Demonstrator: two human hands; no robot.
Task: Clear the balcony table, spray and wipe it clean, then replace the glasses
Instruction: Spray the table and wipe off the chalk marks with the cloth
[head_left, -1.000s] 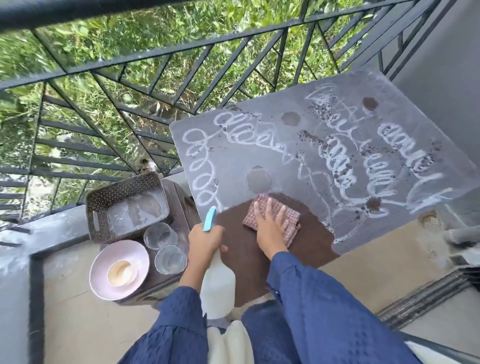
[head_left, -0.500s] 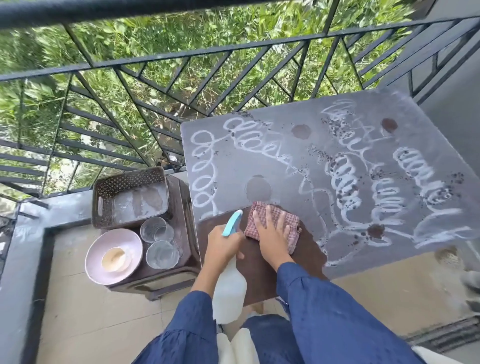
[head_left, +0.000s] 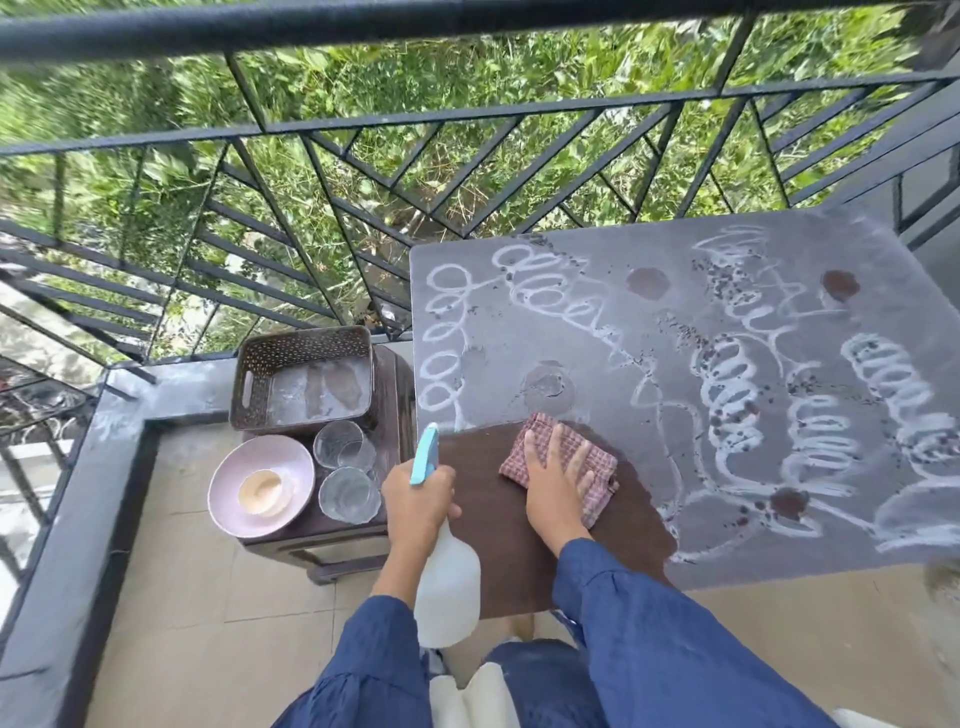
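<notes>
Cloth (head_left: 563, 460) farther right — underside hidden

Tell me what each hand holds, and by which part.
The left hand grips the spray bottle by its neck. The right hand holds nothing; it presses flat on the cloth.

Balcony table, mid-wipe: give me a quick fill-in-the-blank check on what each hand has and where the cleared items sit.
1. The right hand presses a checked red cloth flat on the dusty grey table, and the strip it has wiped shows dark ____.
2. The left hand holds a white spray bottle with a ____ trigger.
3. Two clear glasses stand on the dark side stool next to a ____ plate.

Missing words: brown; blue; pink
</notes>
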